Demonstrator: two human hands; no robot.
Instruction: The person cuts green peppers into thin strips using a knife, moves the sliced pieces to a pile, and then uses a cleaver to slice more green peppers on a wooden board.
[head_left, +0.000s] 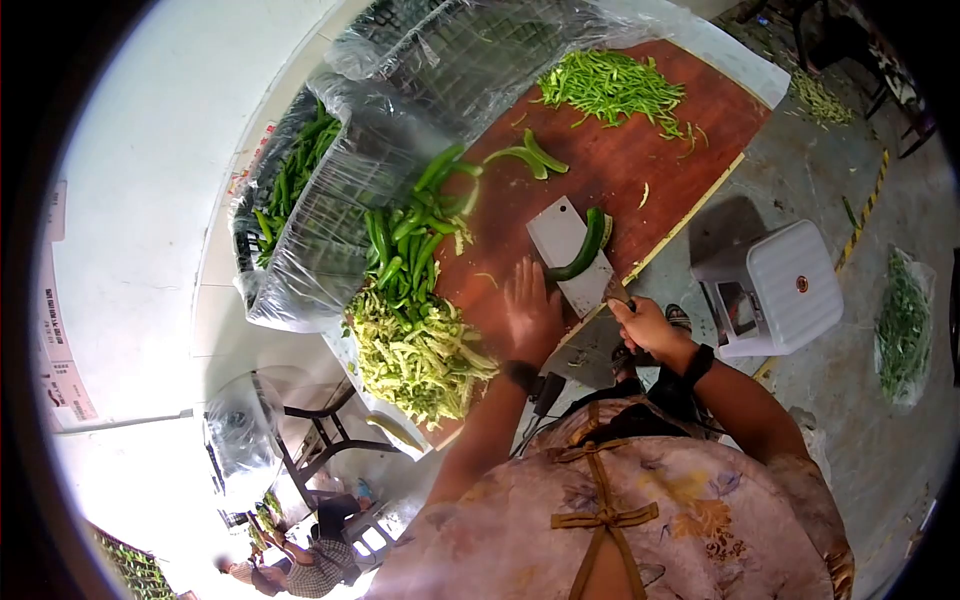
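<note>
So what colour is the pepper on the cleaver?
The pepper is dark green, best in head view.

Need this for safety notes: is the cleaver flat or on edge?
Flat: the cleaver shows its broad face, a green pepper lying across it.

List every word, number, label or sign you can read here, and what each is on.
Nothing reads clearly.
Red-printed labels on the white wall, far left: too blurred to read.
Red-printed sticker beside the plastic-lined crate: too small to read.
Round mark on the white stool: no letters legible.
Cleaver: no print visible.
</note>
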